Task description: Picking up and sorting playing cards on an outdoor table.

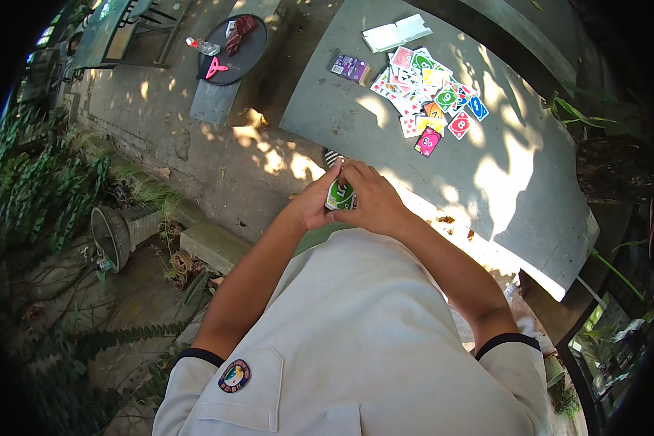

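Note:
Between my two hands, close to my body, is a stack of playing cards [341, 196] with a green card on top. My left hand [315, 200] is wrapped round the stack's left side. From the right, my right hand [373, 195] grips it, fingers over the far end and thumb at the near edge. Past my hands, a mixed pile of loose cards [421, 83] lies spread on the grey table, some white-faced, some coloured. At the near edge of the pile lies a pink card [427, 142].
A purple card box [350, 67] and an open white box [396, 33] lie on the grey table [414, 182]. Back left, a dark round tray [253, 54] on a bench holds a clear bottle [205, 47], a dark red cloth and a pink item. Plants line the left.

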A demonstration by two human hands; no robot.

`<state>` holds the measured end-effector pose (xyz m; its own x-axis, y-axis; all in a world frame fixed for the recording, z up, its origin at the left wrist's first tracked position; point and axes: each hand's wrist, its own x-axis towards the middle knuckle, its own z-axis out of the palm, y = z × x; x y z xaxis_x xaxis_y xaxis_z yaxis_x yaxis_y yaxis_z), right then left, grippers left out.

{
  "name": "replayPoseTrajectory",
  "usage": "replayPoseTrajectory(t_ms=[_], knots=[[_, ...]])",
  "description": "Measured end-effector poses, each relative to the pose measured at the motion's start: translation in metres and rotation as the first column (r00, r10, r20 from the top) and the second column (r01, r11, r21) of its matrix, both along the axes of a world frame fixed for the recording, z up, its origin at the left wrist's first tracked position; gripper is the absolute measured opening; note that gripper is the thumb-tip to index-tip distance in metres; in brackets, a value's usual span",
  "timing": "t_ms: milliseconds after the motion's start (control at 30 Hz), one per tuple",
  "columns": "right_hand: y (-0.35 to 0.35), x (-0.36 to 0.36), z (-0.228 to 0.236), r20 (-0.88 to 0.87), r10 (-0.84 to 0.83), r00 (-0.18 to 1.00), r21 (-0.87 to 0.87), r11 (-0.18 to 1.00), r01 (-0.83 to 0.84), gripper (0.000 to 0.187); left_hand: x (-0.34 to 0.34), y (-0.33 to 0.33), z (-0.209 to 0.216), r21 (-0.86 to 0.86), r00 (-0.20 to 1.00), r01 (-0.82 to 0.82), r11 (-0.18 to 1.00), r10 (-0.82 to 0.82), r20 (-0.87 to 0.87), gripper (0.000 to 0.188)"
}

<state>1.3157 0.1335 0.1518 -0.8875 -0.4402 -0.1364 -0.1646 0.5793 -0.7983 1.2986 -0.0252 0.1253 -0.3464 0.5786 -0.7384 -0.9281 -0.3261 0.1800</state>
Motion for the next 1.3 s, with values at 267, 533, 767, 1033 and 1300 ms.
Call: replayPoseTrajectory(t_ms=[267,533,767,1033,1300], knots=[[0.012,-0.003,-0.021,0.329,0.012,0.944,-0.321,0.942,0.1,0.05,0.004,-0.013,0.001,0.043,0.999,0.01,0.999,-0.008,-0.035,0.038],[0.079,-0.034,-0.127,0.408,-0.253,0.878,0.097,0.968,0.233,0.059,0.02,-0.064,-0.033,-0.214,0.988,-0.153,0.965,0.154,-0.011,0.038],[0.131,-0.049,-0.194,0.273,-0.451,0.85,0.5,0.821,0.275,0.065,0.048,-0.111,-0.039,-0.415,0.94,-0.313,0.854,0.342,-0.005,0.038],[0.129,-0.054,-0.192,0.206,-0.651,0.731,0.717,0.609,0.34,0.084,0.077,-0.143,-0.038,-0.531,0.916,-0.343,0.775,0.401,-0.006,0.038],[0.135,-0.053,-0.201,0.117,-0.695,0.71,0.758,0.524,0.388,0.065,0.073,-0.137,-0.038,-0.535,0.923,-0.328,0.778,0.385,-0.006,0.037]])
